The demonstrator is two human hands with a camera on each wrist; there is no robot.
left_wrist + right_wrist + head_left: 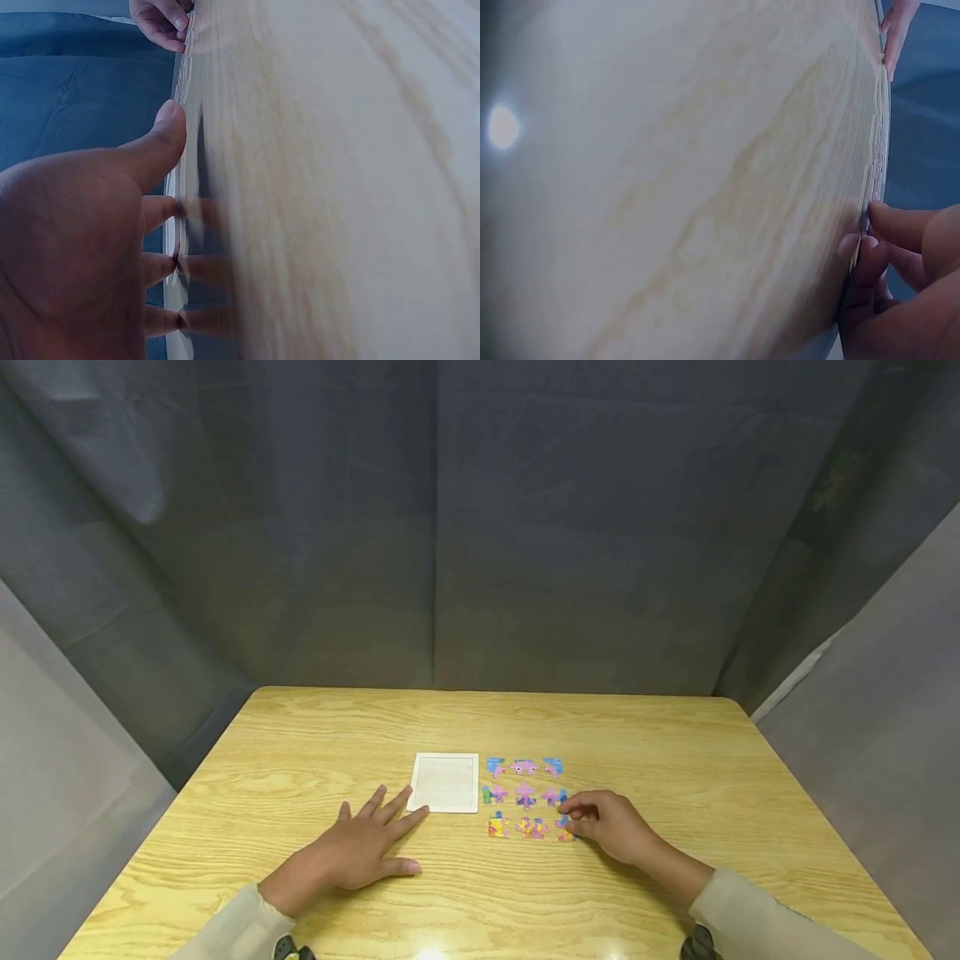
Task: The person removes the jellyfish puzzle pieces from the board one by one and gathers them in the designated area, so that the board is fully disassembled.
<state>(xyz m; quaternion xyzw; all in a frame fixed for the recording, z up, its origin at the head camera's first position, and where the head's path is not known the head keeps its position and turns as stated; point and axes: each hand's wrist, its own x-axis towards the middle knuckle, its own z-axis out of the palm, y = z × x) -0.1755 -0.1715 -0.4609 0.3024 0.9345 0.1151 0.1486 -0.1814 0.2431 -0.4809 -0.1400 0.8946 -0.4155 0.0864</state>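
My left hand (360,852) lies spread on the table, its fingertips at the lower left corner of a white square puzzle tray (446,783). The left wrist view shows that hand (75,232) with straight fingers touching the tabletop. To the right of the tray, colourful jigsaw pieces (525,795) lie apart in three rows of three. My right hand (611,827) is at the lower right piece (564,833), thumb and forefinger curled at its edges and partly covering it. Close up, the right hand's (907,262) fingertips are down at the tabletop.
The light wood table (480,902) has its far edge below a dark grey curtain (585,527). Pale panels (870,718) stand on both sides. Dark wrist straps (699,942) show at both sleeves.
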